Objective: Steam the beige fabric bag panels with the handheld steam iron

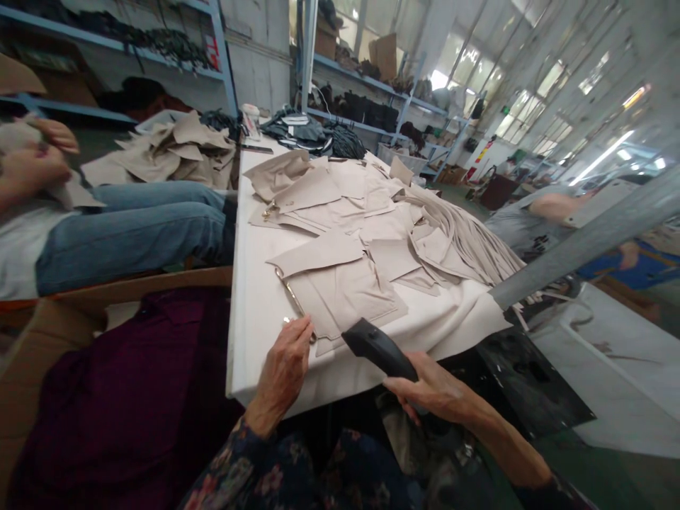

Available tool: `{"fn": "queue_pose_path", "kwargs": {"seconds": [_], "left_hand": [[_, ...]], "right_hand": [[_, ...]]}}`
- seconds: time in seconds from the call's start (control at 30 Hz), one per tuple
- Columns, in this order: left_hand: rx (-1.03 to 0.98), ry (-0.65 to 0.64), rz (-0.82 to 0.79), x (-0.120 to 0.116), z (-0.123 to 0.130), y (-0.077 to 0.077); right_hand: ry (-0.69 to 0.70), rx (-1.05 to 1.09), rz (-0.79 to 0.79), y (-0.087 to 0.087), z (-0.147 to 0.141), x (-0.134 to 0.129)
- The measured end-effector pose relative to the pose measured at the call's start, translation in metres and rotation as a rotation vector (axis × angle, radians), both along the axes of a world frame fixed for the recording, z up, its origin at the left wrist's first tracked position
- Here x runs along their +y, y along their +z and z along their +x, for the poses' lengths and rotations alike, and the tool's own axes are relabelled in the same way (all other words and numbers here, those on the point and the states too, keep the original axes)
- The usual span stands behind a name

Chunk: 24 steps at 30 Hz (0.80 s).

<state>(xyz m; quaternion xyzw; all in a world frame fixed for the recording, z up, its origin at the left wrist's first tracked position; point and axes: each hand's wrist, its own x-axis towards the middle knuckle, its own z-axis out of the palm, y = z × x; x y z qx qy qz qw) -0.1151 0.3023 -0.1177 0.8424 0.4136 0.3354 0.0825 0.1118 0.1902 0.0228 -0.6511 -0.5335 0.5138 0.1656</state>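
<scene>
A beige leather piece (345, 294) lies near the table's front edge, with a metal strip (290, 289) along its left side. My left hand (287, 361) is closed on the lower end of that strip, fingers pinched together. My right hand (433, 386) is wrapped round a black handheld tool (380, 348), whose wide head points up and left, near the lower right of the leather piece. More beige pieces (313, 191) lie behind, one with a metal fitting. Long beige strips (472, 227) hang over the right side.
The white table (243, 340) has a metal pole (589, 234) at its right. A person in jeans (138, 227) sits at the left, hands on beige material. A cardboard box with purple cloth (127, 397) stands lower left. A white bin (627, 368) stands right.
</scene>
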Motion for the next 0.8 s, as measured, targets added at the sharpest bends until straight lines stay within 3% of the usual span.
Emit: {"fn": "queue_pose_path", "kwargs": {"seconds": [0.17,0.33,0.4,0.5,0.63,0.8], "left_hand": [[-0.009,-0.021,-0.003,-0.002,0.002,-0.003],[-0.092,-0.051,-0.055,0.005,-0.005,0.005],[-0.154,-0.029,-0.104,0.024,-0.013,0.015],[-0.183,0.133,-0.165,0.071,-0.023,0.030],[-0.191,0.208,-0.247,0.127,-0.021,0.036],[-0.321,0.189,-0.278,0.145,-0.010,0.034]], "right_hand": [[0.008,0.045,-0.056,-0.010,-0.017,0.006],[-0.030,0.070,0.020,0.002,-0.019,0.035],[-0.051,0.071,0.060,0.006,-0.013,0.042],[-0.065,0.079,0.089,0.006,-0.004,0.049],[-0.056,0.102,0.105,0.001,-0.002,0.058],[-0.027,0.176,0.098,-0.002,-0.015,0.083]]}}
